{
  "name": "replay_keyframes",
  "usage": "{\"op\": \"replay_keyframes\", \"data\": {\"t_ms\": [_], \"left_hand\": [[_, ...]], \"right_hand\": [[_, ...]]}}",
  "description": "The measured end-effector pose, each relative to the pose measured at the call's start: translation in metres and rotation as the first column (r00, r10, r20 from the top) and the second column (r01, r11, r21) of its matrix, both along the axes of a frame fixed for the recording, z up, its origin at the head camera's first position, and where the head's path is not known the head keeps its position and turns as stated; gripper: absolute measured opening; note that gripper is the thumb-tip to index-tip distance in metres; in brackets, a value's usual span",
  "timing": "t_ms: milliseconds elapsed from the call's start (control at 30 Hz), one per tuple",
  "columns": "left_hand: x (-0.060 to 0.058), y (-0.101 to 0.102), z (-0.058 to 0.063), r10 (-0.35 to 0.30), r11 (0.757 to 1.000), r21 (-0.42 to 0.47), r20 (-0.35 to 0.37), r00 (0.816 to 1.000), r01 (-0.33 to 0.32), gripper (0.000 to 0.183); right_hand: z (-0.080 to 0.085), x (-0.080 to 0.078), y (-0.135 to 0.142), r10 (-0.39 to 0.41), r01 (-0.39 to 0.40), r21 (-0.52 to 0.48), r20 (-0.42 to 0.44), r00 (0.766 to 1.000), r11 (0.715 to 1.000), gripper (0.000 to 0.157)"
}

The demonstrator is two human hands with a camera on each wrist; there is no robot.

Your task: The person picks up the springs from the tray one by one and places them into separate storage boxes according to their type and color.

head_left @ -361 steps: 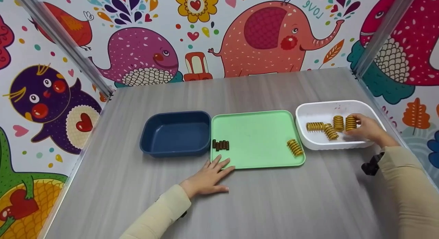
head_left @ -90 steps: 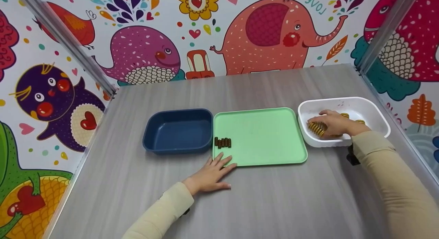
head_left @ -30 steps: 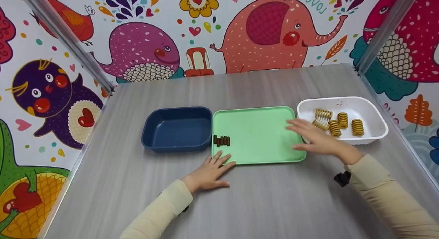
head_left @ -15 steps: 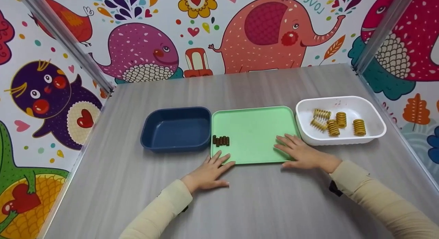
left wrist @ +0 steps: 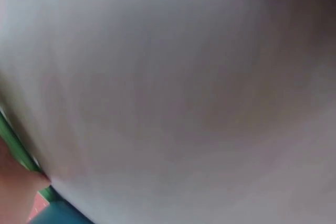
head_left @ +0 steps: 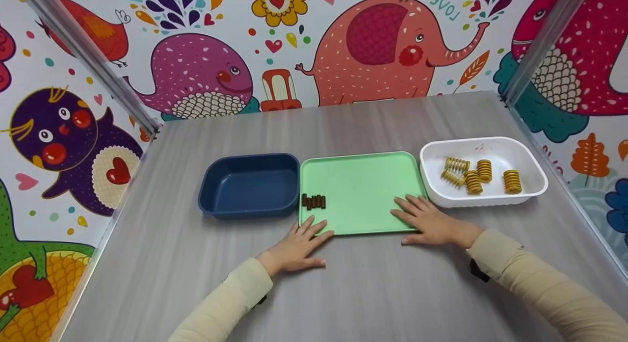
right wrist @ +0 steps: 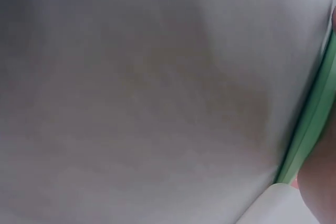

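Observation:
My left hand (head_left: 297,246) lies with fingers spread at the near left corner of the green tray (head_left: 363,185), fingertips over its rim. At the near right corner, my right hand (head_left: 431,224) rests in the same way, fingers straight over the tray's edge. Neither hand holds anything. A cluster of small dark brown cylinders (head_left: 314,201) lies on the tray's left side. Several yellow coil springs (head_left: 473,182) sit in the white bin (head_left: 483,202), some on end, others on their sides. Both wrist views show mostly tabletop, with a strip of tray edge (right wrist: 310,124).
A dark blue bin (head_left: 248,187) with nothing in it stands against the tray's left side. The white bin adjoins the tray's right side. Grey wood-grain tabletop (head_left: 363,293) stretches in front, and cartoon-printed panels (head_left: 206,77) enclose the back and sides.
Twelve seconds ago one yellow spring lay on the tray's right; now it holds none. My right hand has left the springs in the white bin and come down on the tray's corner. Left hand stays.

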State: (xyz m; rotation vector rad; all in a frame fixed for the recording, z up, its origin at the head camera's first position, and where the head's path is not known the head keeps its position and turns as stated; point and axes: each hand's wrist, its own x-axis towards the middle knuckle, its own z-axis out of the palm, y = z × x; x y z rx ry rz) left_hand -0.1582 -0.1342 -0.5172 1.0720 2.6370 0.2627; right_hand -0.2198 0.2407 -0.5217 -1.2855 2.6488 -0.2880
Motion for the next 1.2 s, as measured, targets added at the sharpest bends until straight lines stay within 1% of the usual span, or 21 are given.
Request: {"op": "replay_keyframes", "data": {"t_ms": [100, 267, 333, 433, 467, 533, 600, 700, 767, 867, 967, 1067, 1133, 1200], "left_hand": [[0.000, -0.001, 0.001, 0.005, 1.000, 0.005, 0.002, 1.000, -0.005, 0.069], [0.000, 0.000, 0.002, 0.021, 1.000, 0.020, 0.019, 1.000, -0.022, 0.067], [0.000, 0.000, 0.001, 0.031, 0.999, 0.015, -0.004, 1.000, -0.031, 0.065], [0.000, 0.003, -0.001, 0.062, 0.998, 0.014, -0.087, 0.994, -0.061, 0.062], [0.001, 0.005, -0.001, 0.079, 0.997, 0.024, -0.129, 0.988, -0.076, 0.060], [0.000, 0.009, 0.000, 0.124, 0.991, 0.065, -0.211, 0.970, -0.113, 0.058], [-0.001, 0.013, 0.001, 0.171, 0.982, 0.127, -0.290, 0.941, -0.140, 0.054], [-0.004, 0.021, 0.002, 0.234, 0.963, 0.214, -0.373, 0.898, -0.162, 0.050], [-0.007, 0.027, 0.004, 0.267, 0.951, 0.254, -0.398, 0.877, -0.174, 0.047], [-0.012, 0.035, 0.005, 0.314, 0.935, 0.286, -0.401, 0.861, -0.208, 0.046], [-0.020, 0.043, 0.005, 0.366, 0.914, 0.312, -0.362, 0.858, -0.258, 0.048], [-0.029, 0.048, 0.005, 0.422, 0.887, 0.335, -0.308, 0.853, -0.318, 0.050], [-0.033, 0.049, 0.004, 0.449, 0.874, 0.332, -0.269, 0.852, -0.355, 0.051], [-0.037, 0.048, 0.003, 0.467, 0.866, 0.313, -0.231, 0.854, -0.389, 0.052]], "right_hand": [[-0.001, 0.000, -0.001, 0.003, -0.003, -0.003, -0.001, 1.000, 1.000, 0.076], [-0.002, 0.001, 0.000, 0.015, -0.016, -0.033, -0.037, 0.999, 0.999, 0.075], [-0.003, 0.001, 0.000, 0.019, -0.020, -0.033, -0.049, 0.999, 0.999, 0.075], [-0.004, 0.001, 0.000, 0.014, -0.015, -0.024, -0.042, 0.999, 1.000, 0.075], [-0.004, 0.001, 0.000, 0.013, -0.014, -0.024, -0.042, 0.999, 1.000, 0.075], [-0.004, 0.001, 0.000, 0.008, -0.009, -0.026, -0.035, 0.999, 1.000, 0.076], [-0.004, 0.001, 0.000, 0.003, -0.004, -0.031, -0.030, 1.000, 1.000, 0.076], [-0.005, 0.001, 0.001, 0.006, -0.007, -0.040, -0.047, 0.999, 0.999, 0.076], [-0.006, 0.001, 0.002, 0.009, -0.012, -0.048, -0.060, 0.998, 0.999, 0.076], [-0.006, 0.002, 0.002, 0.013, -0.017, -0.059, -0.072, 0.997, 0.998, 0.075], [-0.005, 0.002, 0.002, 0.010, -0.014, -0.061, -0.068, 0.998, 0.998, 0.075], [-0.004, 0.003, 0.001, 0.006, -0.009, -0.059, -0.050, 0.999, 0.998, 0.075], [-0.004, 0.002, 0.001, 0.006, -0.009, -0.054, -0.051, 0.999, 0.998, 0.075], [-0.004, 0.002, 0.001, 0.010, -0.013, -0.046, -0.059, 0.998, 0.999, 0.075]]}}
